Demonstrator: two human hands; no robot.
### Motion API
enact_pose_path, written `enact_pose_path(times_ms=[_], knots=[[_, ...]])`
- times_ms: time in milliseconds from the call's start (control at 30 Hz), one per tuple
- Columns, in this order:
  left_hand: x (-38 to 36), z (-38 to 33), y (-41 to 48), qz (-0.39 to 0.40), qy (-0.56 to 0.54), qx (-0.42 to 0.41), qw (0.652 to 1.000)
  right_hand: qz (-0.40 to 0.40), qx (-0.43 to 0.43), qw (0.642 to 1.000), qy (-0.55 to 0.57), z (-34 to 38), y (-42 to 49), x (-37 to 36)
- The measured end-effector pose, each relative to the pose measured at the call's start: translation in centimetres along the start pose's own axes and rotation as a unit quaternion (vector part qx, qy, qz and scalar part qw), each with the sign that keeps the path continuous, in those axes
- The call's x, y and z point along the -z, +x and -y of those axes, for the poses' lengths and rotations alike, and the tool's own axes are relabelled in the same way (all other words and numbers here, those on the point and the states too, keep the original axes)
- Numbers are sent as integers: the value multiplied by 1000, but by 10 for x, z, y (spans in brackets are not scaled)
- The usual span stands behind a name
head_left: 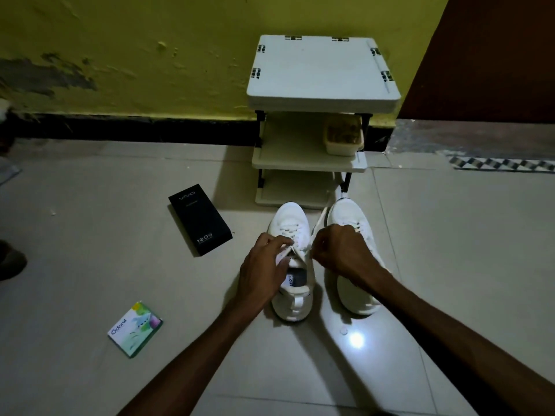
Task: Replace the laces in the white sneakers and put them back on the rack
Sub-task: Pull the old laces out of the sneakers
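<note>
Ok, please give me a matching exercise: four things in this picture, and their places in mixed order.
Things
1. black box
2. green and white box
3. beige tub
4. left sneaker

Places
a. on the middle shelf of the rack
b. left hand grips it, right hand holds its lace
c. on the floor, just left of the rack
d. on the floor, beside the left forearm

Pairs: 1-c, 2-d, 3-a, 4-b

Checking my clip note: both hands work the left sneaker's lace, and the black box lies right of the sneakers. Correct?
No. In the head view the black box lies left of the sneakers, not right. The left hand and right hand do work the left sneaker's lace.
</note>
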State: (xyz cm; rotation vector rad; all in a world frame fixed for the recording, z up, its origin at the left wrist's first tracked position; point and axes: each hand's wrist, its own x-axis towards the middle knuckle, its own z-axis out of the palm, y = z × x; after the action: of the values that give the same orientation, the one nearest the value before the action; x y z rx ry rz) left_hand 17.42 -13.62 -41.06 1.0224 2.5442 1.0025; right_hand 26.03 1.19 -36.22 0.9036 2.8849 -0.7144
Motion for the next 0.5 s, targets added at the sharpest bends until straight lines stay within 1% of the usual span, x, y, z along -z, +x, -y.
enact_pose_path(times_ms=[100, 200, 333, 400, 433, 500], knots=[[2, -2, 9, -1, 41, -34, 999, -2, 32, 999, -35, 10, -10, -13], [6, -5, 14, -9, 83, -92, 992, -11, 42, 997, -57, 15, -14, -24], [3, 7, 12, -22, 155, -189, 969, -62, 11, 997, 43, 8, -15, -29], [-1, 15, 10, -20, 159, -224, 961, -56, -12, 996, 75, 9, -13, -28], [-3, 15, 9, -16, 146, -225, 963, -51, -24, 995, 84, 8, -12, -28], [-5, 12, 8, -13, 97, -191, 977, -47, -41, 993, 101, 6, -9, -28]])
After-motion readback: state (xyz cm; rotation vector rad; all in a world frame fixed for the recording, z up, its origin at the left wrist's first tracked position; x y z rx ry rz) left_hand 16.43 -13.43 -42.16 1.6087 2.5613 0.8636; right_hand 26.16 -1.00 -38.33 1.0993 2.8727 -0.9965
